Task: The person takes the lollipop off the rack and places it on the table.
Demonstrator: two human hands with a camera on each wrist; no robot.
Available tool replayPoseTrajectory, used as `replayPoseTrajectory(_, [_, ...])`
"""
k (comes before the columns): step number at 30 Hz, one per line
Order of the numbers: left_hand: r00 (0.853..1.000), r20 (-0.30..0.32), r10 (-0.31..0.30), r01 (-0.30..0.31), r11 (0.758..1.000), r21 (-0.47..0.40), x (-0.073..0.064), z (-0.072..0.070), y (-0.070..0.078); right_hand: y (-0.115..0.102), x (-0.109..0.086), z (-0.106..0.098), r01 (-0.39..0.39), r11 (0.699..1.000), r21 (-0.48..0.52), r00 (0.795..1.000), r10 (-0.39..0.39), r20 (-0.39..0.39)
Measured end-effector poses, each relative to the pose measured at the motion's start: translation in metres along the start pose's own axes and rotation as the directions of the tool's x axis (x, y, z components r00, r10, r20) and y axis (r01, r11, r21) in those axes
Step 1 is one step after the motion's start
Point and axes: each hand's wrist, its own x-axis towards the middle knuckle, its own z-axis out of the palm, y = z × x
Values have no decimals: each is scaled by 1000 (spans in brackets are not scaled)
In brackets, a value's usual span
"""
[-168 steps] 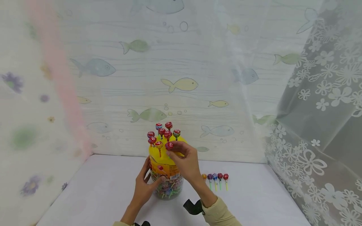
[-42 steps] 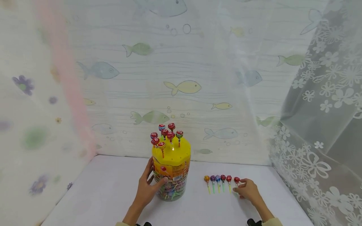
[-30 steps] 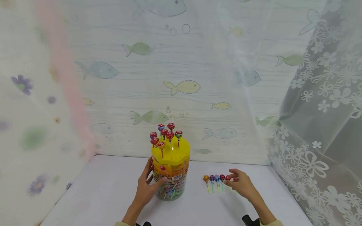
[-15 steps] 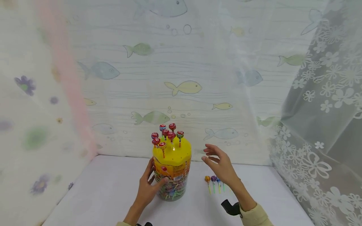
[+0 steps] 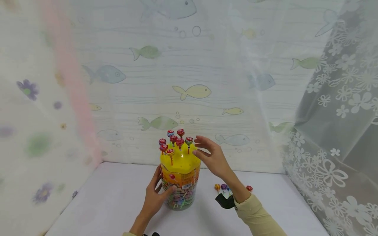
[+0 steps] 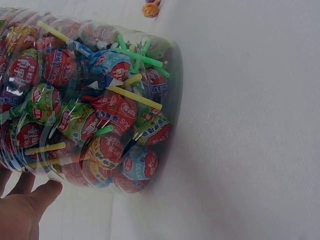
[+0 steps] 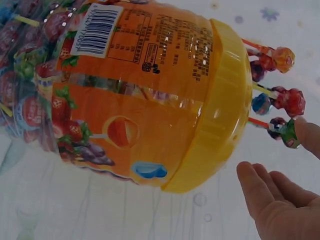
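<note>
A clear plastic jar full of wrapped lollipops stands on the table, with an orange label and a yellow lid. Several lollipops stick upright out of the lid, mostly toward its left and back. My left hand grips the jar from the left, thumb across its front. Beside the lid's right edge is my right hand, thumb and fingers apart with nothing between them. Its fingertips are right by a green-and-red lollipop, which overlaps the thumb tip in the right wrist view.
To the jar's right, a row of loose lollipops lies on the white table; an orange one and a red one mark its ends, and my forearm hides the middle. Fish-patterned curtains hang behind.
Earlier my right hand pinched a lollipop at the lid's front right; that one then lay at the row's right end. The right hand has let go and moved back left and up to the lid.
</note>
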Motion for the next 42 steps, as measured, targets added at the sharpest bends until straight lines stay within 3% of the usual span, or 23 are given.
replayPoseTrajectory(6, [1000, 8, -7, 7, 1000, 0, 0, 0, 1, -3, 5, 9, 12, 1000, 13, 1000, -13, 28])
replayPoseTrajectory(22, [1000, -4, -20, 20, 1000, -4, -1, 0, 2, -4, 11, 23, 57, 996, 74, 994, -50, -94])
replayPoseTrajectory(37, [1000, -3, -16, 16, 1000, -3, 3, -1, -2, 3, 21, 30, 156, 986, 59, 955, -135, -265])
replayPoseTrajectory(42, [1000, -3, -5, 5, 1000, -1, 6, -3, -4, -2, 21, 27, 193, 975, 110, 946, -155, -284])
